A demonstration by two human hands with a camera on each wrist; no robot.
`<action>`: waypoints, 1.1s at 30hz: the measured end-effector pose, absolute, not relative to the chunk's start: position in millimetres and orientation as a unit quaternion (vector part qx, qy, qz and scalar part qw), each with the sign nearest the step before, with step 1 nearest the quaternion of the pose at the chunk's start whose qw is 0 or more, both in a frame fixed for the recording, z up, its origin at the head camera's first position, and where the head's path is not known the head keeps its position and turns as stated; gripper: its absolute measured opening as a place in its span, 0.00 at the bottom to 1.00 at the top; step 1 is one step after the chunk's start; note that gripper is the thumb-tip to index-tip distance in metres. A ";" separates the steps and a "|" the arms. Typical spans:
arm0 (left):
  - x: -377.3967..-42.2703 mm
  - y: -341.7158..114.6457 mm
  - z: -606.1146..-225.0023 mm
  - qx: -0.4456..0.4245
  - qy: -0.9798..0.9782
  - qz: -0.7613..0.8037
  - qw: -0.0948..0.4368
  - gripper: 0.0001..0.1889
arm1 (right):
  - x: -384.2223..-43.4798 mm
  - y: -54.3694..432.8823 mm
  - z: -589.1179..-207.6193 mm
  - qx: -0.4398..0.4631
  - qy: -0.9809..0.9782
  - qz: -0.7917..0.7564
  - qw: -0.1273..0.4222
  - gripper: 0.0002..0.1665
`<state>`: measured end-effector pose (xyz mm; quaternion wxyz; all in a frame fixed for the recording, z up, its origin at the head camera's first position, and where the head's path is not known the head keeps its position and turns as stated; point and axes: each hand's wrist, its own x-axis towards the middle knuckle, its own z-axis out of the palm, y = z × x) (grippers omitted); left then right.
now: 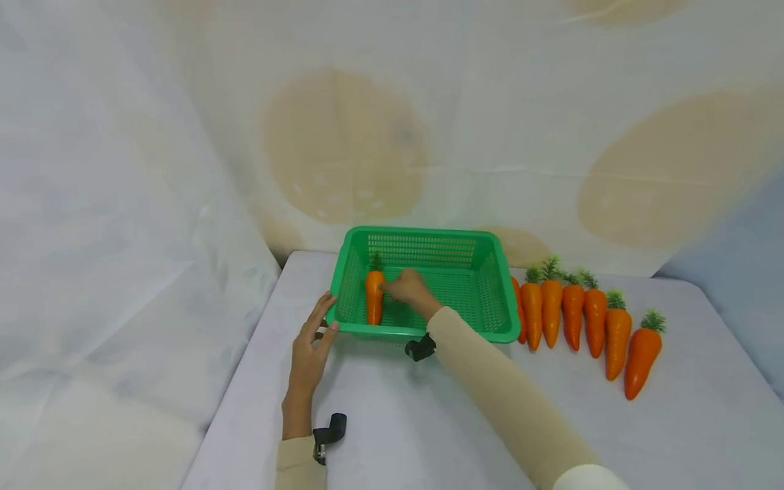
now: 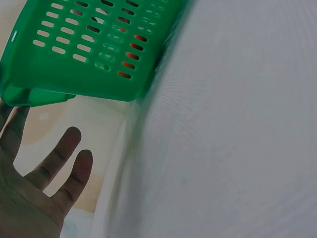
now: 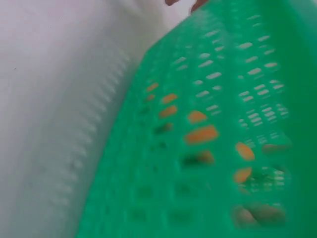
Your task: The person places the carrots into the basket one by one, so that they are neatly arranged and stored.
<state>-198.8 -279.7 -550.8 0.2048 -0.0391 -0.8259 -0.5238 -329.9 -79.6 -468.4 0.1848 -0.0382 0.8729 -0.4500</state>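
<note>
A green plastic basket (image 1: 422,331) with slotted walls stands at the back of the table. Inside, toward its left end, an orange carrot (image 1: 373,303) lies with its leafy top to the back. My right hand (image 1: 412,289) reaches over the front rim, and its bent fingers pinch the carrot at its right side. In the right wrist view the basket wall covers most of that hand; orange shows through the slots. My left hand (image 1: 310,354) touches the basket's front left corner, fingers fairly straight. The left wrist view shows two of its fingers (image 2: 59,156) spread away from the rim.
Right of the basket, several carrots (image 1: 574,313) lie side by side in a row, leafy tops to the back; the closest one overlaps the basket's edge in view. A pale patterned sheet (image 1: 490,136) hangs behind the white table (image 1: 392,422).
</note>
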 end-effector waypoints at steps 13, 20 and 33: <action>-182.6 -268.1 -514.9 -0.042 -0.816 -0.543 0.195 0.25 | -310.7 -1.2 -426.7 -0.085 0.841 -0.513 0.154 0.21; -178.7 -267.8 -513.8 -0.034 -0.818 -0.542 0.190 0.24 | -295.5 39.8 -409.3 -0.105 0.840 -0.517 0.127 0.19; -178.1 -264.8 -514.0 -0.034 -0.823 -0.531 0.200 0.24 | -275.2 125.8 -408.1 -0.119 0.858 -0.495 0.064 0.23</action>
